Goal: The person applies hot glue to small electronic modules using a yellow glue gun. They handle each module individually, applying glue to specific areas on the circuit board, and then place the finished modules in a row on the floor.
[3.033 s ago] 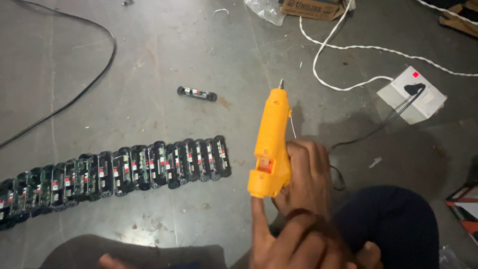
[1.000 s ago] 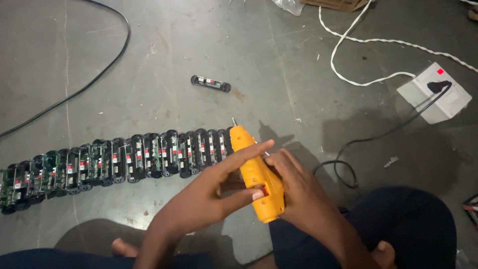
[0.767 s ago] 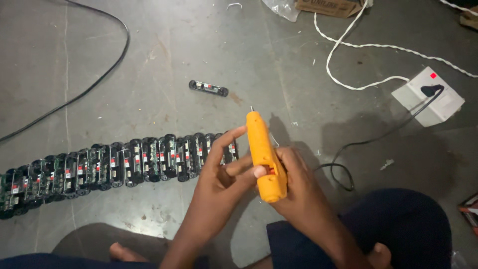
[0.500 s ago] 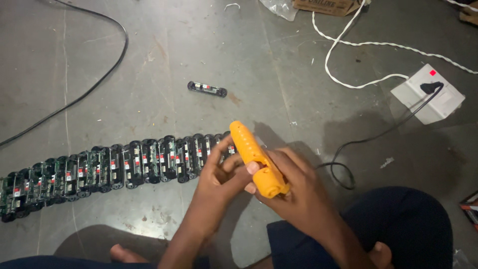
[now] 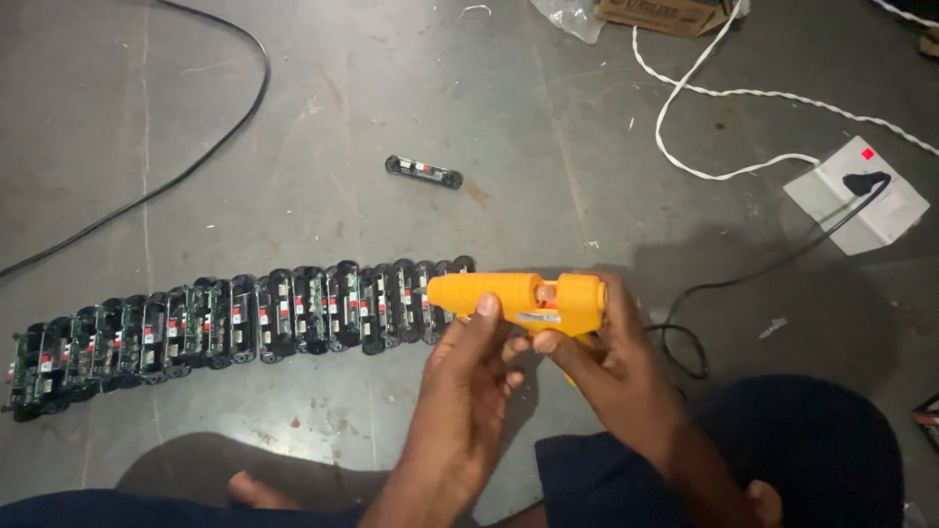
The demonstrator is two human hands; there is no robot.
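Held tool: an orange plastic glue gun (image 5: pixel 518 298) is held level above the grey concrete floor (image 5: pixel 391 108), its nozzle turned to the left.
Right hand: the right hand (image 5: pixel 611 367) is closed around the handle and the rear of the gun body.
Left hand: the left hand (image 5: pixel 469 376) is placed under the barrel, with the thumb pressed on its side; the fingers are curled on it.
Nearby: a long row of black circuit modules (image 5: pixel 235 318) is laid on the floor, its right end just behind the nozzle.
Further away: one single black module (image 5: pixel 423 171) is lying apart; a white socket box (image 5: pixel 866 196) with a black cable is seen at the right.
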